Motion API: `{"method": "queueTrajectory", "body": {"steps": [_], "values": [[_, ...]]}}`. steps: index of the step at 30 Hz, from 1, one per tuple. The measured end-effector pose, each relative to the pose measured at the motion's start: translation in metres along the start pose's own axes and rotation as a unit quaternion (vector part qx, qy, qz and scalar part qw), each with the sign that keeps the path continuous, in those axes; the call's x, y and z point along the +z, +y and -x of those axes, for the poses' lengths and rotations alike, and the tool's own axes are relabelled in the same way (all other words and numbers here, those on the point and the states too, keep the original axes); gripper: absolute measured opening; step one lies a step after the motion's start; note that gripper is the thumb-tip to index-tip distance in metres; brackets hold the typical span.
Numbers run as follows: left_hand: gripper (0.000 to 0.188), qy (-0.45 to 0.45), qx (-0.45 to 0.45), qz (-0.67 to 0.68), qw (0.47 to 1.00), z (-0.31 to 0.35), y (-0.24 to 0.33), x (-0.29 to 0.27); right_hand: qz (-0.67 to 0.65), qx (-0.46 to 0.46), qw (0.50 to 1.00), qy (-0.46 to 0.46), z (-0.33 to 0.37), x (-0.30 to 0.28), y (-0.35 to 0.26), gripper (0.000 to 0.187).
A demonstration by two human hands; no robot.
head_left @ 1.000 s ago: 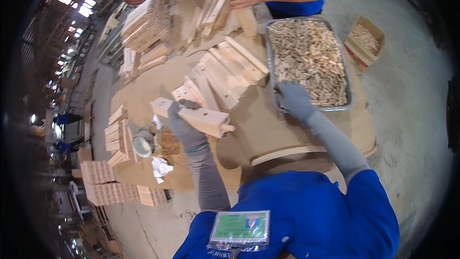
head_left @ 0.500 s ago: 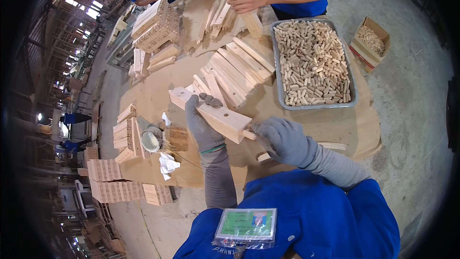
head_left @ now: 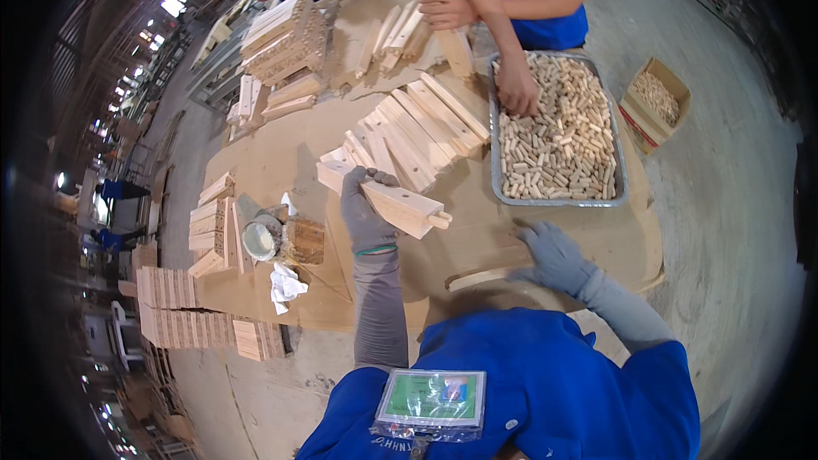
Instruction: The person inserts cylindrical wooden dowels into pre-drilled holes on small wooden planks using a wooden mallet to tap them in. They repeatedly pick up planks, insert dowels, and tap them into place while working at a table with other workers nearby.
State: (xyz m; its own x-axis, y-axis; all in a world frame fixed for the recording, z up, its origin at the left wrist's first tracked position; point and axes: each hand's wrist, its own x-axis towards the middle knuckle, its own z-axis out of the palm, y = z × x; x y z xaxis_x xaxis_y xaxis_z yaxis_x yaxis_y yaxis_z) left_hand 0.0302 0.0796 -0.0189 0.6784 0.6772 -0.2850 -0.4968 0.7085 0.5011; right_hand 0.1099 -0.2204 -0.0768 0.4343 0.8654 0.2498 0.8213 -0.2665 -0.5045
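My left hand (head_left: 365, 209), in a grey glove, grips a pale wooden block (head_left: 411, 209) with its fingers wrapped over the upper side. Dowel (head_left: 440, 220) wood sticks out of the block's right end. To the right, my gloved right hand (head_left: 555, 257) hovers over the table with fingers spread and nothing in them. A thin, slightly blurred wooden strip (head_left: 475, 278) lies beside its fingertips. Behind the held block, several similar drilled wooden pieces (head_left: 417, 132) lie side by side on the cardboard-covered table (head_left: 358, 277).
A metal tray (head_left: 558, 202) full of dowels stands at the right, with a co-worker's hand (head_left: 516, 89) in it. At the left are a glue pot (head_left: 260, 241), crumpled white paper (head_left: 287, 286) and stacked blocks (head_left: 209, 230). A cardboard box (head_left: 641, 119) sits beyond the table.
My right hand has left the block's dowel end, moved right and opened. My left hand still holds the block, shifted slightly. The co-worker's hand has reached into the dowel tray.
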Motion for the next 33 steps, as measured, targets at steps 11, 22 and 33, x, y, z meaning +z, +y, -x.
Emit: {"method": "queueTrajectory", "body": {"steps": [11,22,33], "values": [[0.015,0.004,0.039,0.097,0.995,-0.023,0.013,-0.012,-0.397,0.188,0.884,0.158,0.048,-0.031,-0.034,0.056],[0.011,-0.007,0.015,0.046,0.999,-0.040,-0.008,-0.004,-0.207,0.125,0.949,0.202,-0.026,0.008,-0.055,0.039],[0.022,-0.056,-0.105,-0.181,0.976,-0.156,-0.005,0.027,-0.045,0.295,0.930,-0.215,0.015,0.027,-0.001,0.066]]}}
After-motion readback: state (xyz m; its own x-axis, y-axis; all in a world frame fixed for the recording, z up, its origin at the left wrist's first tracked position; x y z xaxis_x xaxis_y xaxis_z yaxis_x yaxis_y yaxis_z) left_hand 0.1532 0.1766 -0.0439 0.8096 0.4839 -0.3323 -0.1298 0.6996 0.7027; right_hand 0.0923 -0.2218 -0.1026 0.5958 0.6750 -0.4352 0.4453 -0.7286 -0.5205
